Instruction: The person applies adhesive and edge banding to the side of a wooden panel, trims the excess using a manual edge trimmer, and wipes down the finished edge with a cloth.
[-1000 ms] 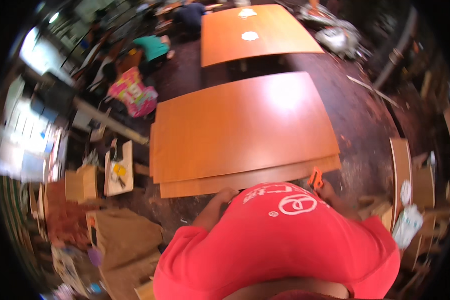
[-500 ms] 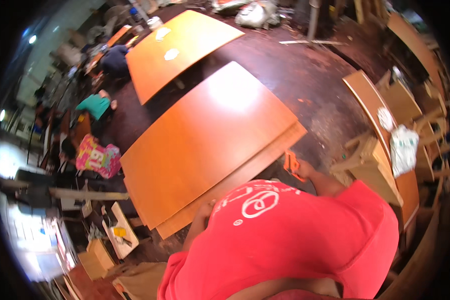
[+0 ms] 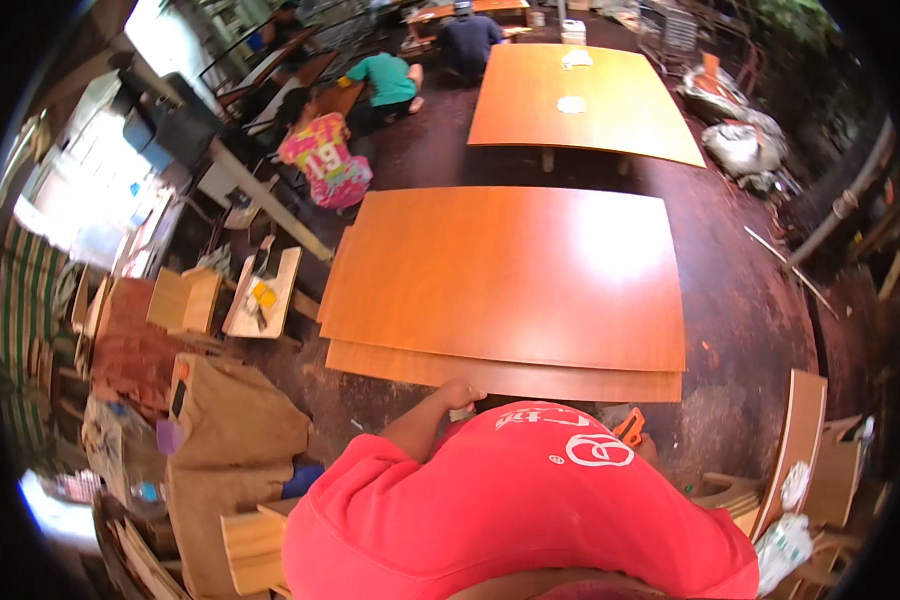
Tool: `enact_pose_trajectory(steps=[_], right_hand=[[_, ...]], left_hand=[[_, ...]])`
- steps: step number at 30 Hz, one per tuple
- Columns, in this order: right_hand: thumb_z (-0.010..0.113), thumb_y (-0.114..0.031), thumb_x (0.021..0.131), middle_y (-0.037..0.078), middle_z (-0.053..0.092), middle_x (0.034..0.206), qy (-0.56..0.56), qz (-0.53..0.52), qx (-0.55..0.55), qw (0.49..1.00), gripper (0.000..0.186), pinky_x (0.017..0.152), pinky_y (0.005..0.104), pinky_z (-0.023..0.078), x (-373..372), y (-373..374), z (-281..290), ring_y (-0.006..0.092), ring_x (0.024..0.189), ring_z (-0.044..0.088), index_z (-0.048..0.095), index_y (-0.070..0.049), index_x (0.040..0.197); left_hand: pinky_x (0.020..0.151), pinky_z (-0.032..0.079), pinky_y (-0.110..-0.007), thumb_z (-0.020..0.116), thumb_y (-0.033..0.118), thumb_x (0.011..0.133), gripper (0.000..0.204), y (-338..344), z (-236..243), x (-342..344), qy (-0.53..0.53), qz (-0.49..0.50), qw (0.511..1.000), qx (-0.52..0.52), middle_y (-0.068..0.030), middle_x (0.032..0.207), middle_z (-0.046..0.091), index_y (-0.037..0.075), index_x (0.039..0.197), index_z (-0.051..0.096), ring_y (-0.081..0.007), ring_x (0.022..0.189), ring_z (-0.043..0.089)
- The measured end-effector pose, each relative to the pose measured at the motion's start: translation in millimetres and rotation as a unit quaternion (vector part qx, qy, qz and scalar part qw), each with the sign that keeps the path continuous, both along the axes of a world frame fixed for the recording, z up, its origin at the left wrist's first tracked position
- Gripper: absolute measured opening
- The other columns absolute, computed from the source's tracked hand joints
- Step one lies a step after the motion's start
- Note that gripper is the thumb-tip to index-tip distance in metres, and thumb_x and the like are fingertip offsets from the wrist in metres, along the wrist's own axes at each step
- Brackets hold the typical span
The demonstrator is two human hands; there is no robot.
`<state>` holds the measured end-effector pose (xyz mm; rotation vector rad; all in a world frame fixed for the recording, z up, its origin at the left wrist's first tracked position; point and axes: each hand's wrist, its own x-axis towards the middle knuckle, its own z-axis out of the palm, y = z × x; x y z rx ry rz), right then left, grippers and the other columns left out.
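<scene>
Two large orange-brown wooden boards lie stacked in front of me, the upper board (image 3: 500, 275) set back so that a strip of the lower board (image 3: 510, 380) shows along the near edge. My left hand (image 3: 460, 393) is closed just at that near edge, left of its middle; a small pale thing shows under the fingers, too hidden to name. To the right, beside the same edge, my right hand (image 3: 647, 447) grips an orange tool (image 3: 629, 428) with an open, loop-like frame. My red shirt covers part of that hand and whatever lies below the tool.
Another orange panel (image 3: 580, 125) with two white pieces on it stands beyond the stack. Several people crouch at the far left, one in a colourful shirt (image 3: 327, 160). A wooden post (image 3: 270, 200) slants toward the stack. Wooden parts (image 3: 800, 450) stand at right; a brown cloth (image 3: 230, 430) lies at left.
My view has turned, so the stack now lies squarely ahead. My left hand, mostly hidden before, now shows at the near edge. The orange tool stays in my right hand, now more covered by the shirt.
</scene>
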<state>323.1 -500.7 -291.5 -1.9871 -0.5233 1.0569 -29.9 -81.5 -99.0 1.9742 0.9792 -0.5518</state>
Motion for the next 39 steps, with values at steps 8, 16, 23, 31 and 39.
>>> enact_pose_trajectory(steps=[8, 16, 23, 31, 39], right_hand=[[0.073, -0.01, 0.074, 0.013, 0.066, 0.09, -0.049, 0.137, -0.068, 0.987, 0.032, 0.068, 0.0354, 0.051, 43, 58, 80, 0.0204, 0.079, 0.065, 0.057, 0.0, 0.1], [0.07, -0.004, 0.077, 0.011, 0.064, 0.088, -0.056, 0.171, -0.04, 0.983, 0.03, 0.065, 0.033, 0.051, 62, 91, 60, 0.0188, 0.076, 0.063, 0.052, 0.0, 0.101], [0.062, 0.006, 0.08, 0.008, 0.062, 0.086, 0.118, 0.045, 0.067, 0.99, 0.026, 0.062, 0.033, 0.051, 1, 117, 124, 0.0156, 0.076, 0.06, 0.05, 0.0, 0.103], [0.07, -0.008, 0.076, 0.01, 0.065, 0.09, -0.057, 0.078, 0.0, 0.995, 0.031, 0.069, 0.0324, 0.052, -18, 88, 102, 0.0188, 0.08, 0.064, 0.053, 0.001, 0.101], [0.075, -0.017, 0.071, 0.013, 0.066, 0.091, -0.137, -0.034, -0.135, 0.981, 0.041, 0.074, 0.0362, 0.051, -96, 106, 152, 0.0231, 0.086, 0.065, 0.056, 0.002, 0.101]], left_hand=[[0.068, 0.047, -0.04, 0.05, 0.049, 0.088, 0.056, -65, -26, -54, -0.033, 0.111, 0.993, 0.024, -0.0131, 0.056, 0.059, 0.011, 0.05, 0.063, -0.0298, 0.064, 0.062], [0.068, 0.047, -0.04, 0.049, 0.046, 0.09, 0.05, -72, -7, -64, -0.005, 0.177, 0.984, 0.026, -0.0116, 0.064, 0.063, 0.009, 0.059, 0.065, -0.029, 0.071, 0.063], [0.071, 0.047, -0.043, 0.049, 0.044, 0.091, 0.049, -23, -46, -77, -0.001, 0.077, 0.997, 0.028, -0.0144, 0.07, 0.065, 0.006, 0.065, 0.067, -0.0311, 0.074, 0.064], [0.069, 0.047, -0.042, 0.042, 0.042, 0.094, 0.055, 57, -80, -87, -0.074, -0.005, 0.997, -0.02, -0.0142, 0.061, 0.061, 0.006, 0.06, 0.065, -0.0311, 0.063, 0.059], [0.069, 0.048, -0.043, 0.046, 0.048, 0.09, 0.061, 120, -103, -121, -0.062, 0.041, 0.995, -0.065, -0.0197, 0.058, 0.059, -0.002, 0.059, 0.061, -0.0331, 0.059, 0.06]])
